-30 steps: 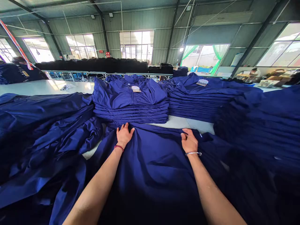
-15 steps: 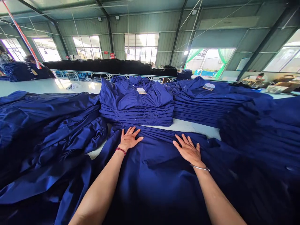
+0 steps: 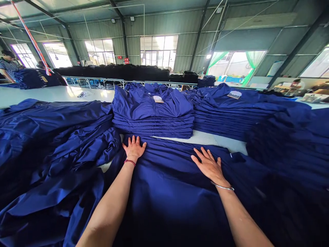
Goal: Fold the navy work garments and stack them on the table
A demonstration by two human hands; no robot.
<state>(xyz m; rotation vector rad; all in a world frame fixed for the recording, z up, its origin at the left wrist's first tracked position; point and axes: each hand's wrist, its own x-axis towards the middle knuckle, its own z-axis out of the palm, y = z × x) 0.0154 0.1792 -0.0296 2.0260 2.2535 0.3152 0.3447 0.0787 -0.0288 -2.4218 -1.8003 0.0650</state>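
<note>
Your left hand (image 3: pixel 134 149) and right hand (image 3: pixel 210 167): both open, fingers spread, lying flat on a navy work garment (image 3: pixel 174 195), gripping nothing. Garment spread on the tabletop (image 3: pixel 197 139), long axis pointing away from you, edge just short of a folded stack (image 3: pixel 153 118).

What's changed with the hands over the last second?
The right hand has moved back toward the person, and its fingers have opened from curled to spread flat on the navy garment. The left hand has also spread its fingers and rests on the garment. The view has shifted, bringing a co-worker into sight at far left. The folded stack stays as it was.
</note>
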